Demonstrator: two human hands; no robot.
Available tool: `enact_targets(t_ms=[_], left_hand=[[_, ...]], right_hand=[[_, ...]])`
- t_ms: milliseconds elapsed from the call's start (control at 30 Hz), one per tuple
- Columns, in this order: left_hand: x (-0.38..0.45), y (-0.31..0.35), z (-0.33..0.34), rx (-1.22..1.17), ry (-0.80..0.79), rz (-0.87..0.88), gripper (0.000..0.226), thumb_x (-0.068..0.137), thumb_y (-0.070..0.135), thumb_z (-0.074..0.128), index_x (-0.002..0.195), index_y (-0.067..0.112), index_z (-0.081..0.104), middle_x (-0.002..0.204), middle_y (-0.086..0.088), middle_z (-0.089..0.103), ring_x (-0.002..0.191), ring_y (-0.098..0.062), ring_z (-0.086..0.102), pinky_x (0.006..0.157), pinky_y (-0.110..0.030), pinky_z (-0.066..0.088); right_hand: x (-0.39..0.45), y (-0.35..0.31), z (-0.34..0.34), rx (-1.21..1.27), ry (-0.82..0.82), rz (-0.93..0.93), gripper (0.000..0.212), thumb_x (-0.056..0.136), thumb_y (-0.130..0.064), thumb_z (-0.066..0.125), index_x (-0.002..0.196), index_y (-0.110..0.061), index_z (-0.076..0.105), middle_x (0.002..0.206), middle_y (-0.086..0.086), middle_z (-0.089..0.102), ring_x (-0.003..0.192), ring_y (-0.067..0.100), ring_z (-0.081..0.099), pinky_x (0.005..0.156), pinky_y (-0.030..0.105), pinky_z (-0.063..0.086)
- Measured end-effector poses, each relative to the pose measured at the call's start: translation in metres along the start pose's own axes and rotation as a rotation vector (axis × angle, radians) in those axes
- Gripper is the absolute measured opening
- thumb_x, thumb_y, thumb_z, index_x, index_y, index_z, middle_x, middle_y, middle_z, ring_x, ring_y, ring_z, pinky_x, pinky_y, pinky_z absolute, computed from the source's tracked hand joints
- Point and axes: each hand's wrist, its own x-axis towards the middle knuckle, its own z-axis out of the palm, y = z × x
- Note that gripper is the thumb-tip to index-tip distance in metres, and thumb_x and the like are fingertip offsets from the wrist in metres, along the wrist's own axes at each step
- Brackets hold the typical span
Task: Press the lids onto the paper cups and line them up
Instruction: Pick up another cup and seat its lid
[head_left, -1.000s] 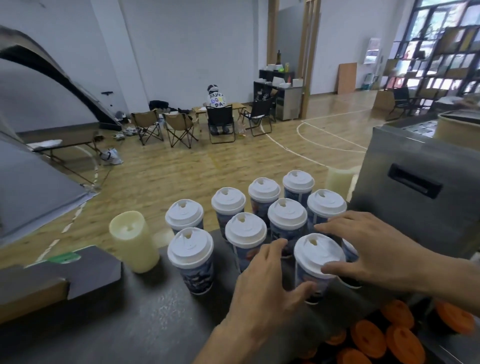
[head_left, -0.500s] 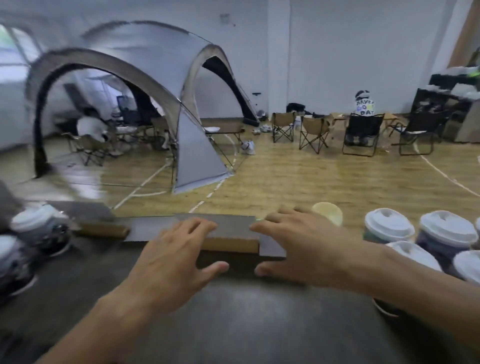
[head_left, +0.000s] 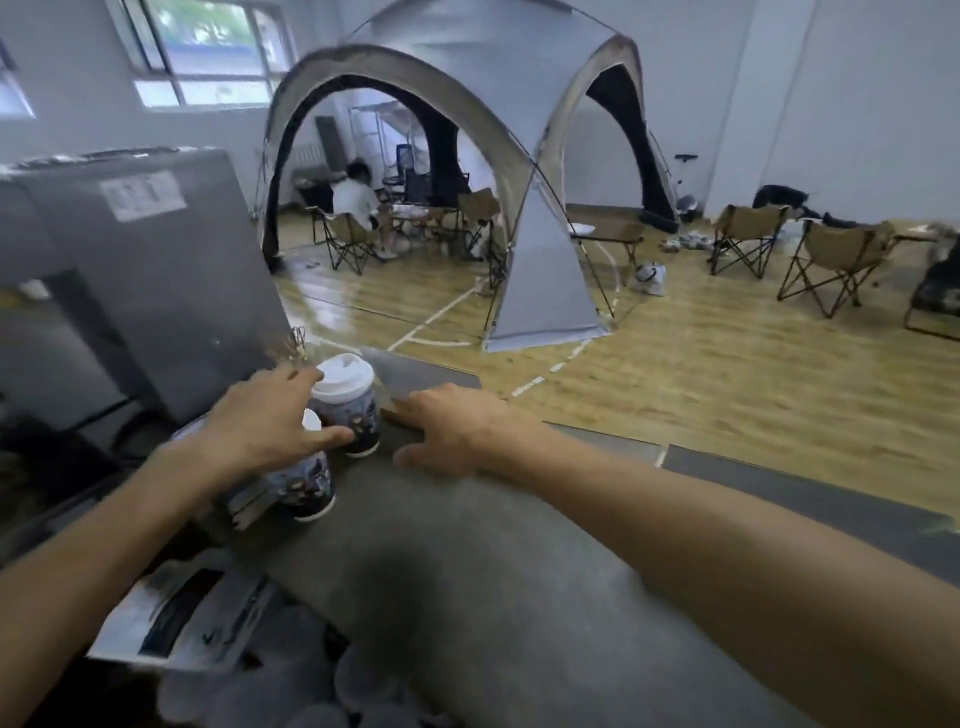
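Nearest the camera, bottom edge: blurred pale round shapes (head_left: 332, 696), too smeared to identify. Left of them, a flat white-and-black printed sheet or tray (head_left: 176, 618) at the counter's near left edge, also blurred.

Both forearms reach forward over the dark grey counter (head_left: 467, 597).

Left hand (head_left: 260, 426): palm down, sitting over the near paper cup (head_left: 306, 483), hiding most of its white lid; only a sliver of that lid shows by the thumb. Thumb stretches right and touches the printed wall of the far paper cup (head_left: 350, 410); fingers reach toward the other side of that cup near its lid. Looks like a loose span around the far cup, but whether it's actually clamped, can't tell: motion blur.

Right hand (head_left: 452, 431): palm down, fingers straight and spread, low over the counter just right of the far cup, not touching it. Holding nothing.

Cups: two, both upright, dark printed sleeves, touching or nearly so, at the counter's left side. The far cup has its white lid (head_left: 345, 375) seated on top. Both stand just in front of a big grey metal box (head_left: 156, 280) with a white label.

Beyond the counter edge: wood gym floor (head_left: 727, 374) with white lines, a grey dome tent (head_left: 467, 171) with a person seated inside on a folding chair, more tan folding chairs (head_left: 836, 265) to the right, windows (head_left: 208, 52) upper left.
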Motion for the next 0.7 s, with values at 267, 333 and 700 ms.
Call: enact_targets(t_ms=[267,333,700], left_hand=[[0.026,-0.106,0.057,-0.231,-0.277,0.075,0.124,0.047,0.069,0.083,0.15,0.027,0.03,0.148,0.005,0.044,0.137,-0.018,0.04,0.115,-0.037,0.035],[0.024,-0.103,0.065,-0.335,-0.236,0.08,0.11,0.056,0.054,0.09,0.147,0.026,0.034,0.138,0.008,0.052,0.127,-0.017,0.05,0.106,-0.033,0.041],[-0.004,-0.021,0.037,-0.608,-0.168,0.291,0.079,0.063,0.058,0.085,0.129,0.057,0.042,0.127,0.029,0.059,0.119,0.007,0.054,0.102,-0.023,0.046]], right_hand=[[0.088,-0.068,0.034,0.155,-0.056,-0.052,0.056,0.084,-0.055,0.072,0.121,-0.015,0.059,0.114,0.006,0.065,0.098,0.027,0.061,0.079,0.039,0.052],[0.098,-0.079,0.035,0.152,-0.087,-0.054,0.058,0.085,-0.053,0.073,0.12,-0.01,0.058,0.106,0.007,0.061,0.091,0.026,0.056,0.077,0.039,0.051],[0.018,-0.021,0.018,0.242,0.026,0.006,0.058,0.081,-0.046,0.079,0.123,-0.019,0.051,0.118,0.005,0.066,0.095,0.026,0.061,0.072,0.039,0.048]])
